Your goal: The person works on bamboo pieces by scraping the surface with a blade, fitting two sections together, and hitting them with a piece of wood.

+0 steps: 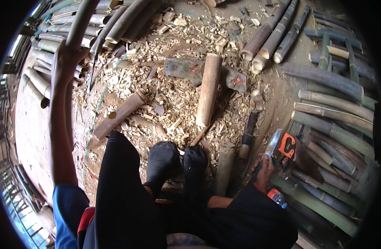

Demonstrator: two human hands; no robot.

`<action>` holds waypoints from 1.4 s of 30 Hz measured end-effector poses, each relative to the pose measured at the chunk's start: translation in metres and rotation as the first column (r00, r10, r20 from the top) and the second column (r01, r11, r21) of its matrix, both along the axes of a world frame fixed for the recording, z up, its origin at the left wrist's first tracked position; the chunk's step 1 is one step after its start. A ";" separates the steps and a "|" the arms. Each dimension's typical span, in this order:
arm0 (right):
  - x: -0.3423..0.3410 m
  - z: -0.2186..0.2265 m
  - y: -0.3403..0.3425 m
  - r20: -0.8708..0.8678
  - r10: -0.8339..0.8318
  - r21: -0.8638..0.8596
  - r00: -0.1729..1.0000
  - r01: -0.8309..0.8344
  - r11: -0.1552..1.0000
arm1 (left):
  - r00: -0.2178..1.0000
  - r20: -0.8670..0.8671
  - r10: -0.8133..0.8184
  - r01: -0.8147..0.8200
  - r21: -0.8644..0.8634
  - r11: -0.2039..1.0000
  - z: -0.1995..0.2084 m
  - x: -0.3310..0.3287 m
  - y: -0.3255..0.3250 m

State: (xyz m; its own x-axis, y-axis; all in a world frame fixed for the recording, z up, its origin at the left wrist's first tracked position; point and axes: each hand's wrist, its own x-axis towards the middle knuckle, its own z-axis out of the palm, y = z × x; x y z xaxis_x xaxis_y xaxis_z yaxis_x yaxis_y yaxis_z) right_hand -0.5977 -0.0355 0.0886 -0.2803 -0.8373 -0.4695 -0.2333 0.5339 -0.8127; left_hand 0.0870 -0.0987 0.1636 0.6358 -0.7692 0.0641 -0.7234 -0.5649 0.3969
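At the upper left, my left hand (70, 56) is wrapped round a long bamboo pole (81, 25), which rises out of the top edge. My right hand (264, 171), at the lower right, grips a knife with a broad shiny blade (273, 142) pointing up and away; its handle is mostly hidden by the fingers. An orange-handled saw (287, 145) lies just right of the blade. Between my hands a peeled bamboo section (208, 89) rests across a worn, flat block (180, 70). A shorter bamboo piece with a hole cut in it (120, 115) lies by my left knee.
Wood chips (169, 118) cover the ground before my dark-socked feet (162, 159). A dark-handled brush-like tool (249, 132) and an upright bamboo stub (226, 166) are near my right foot. Stacked bamboo (331, 124) lines the right; more poles (124, 23) lie upper left. A bottle (276, 196) is beside my right wrist.
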 end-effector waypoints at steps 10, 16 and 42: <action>0.084 -0.019 -0.041 0.542 -0.064 -0.057 0.838 0.112 0.992 | 0.990 0.057 0.128 -0.135 0.130 0.982 -0.156 0.089 0.173; 0.165 -0.001 -0.054 0.703 0.046 -0.122 0.710 0.056 0.991 | 0.900 -0.138 -0.414 0.383 -0.208 0.900 -0.070 -0.134 0.066; 0.122 -0.089 0.059 -0.344 0.874 0.688 0.344 -0.541 0.484 | 0.642 -0.728 -0.242 0.027 -0.294 0.955 -0.099 -0.143 0.016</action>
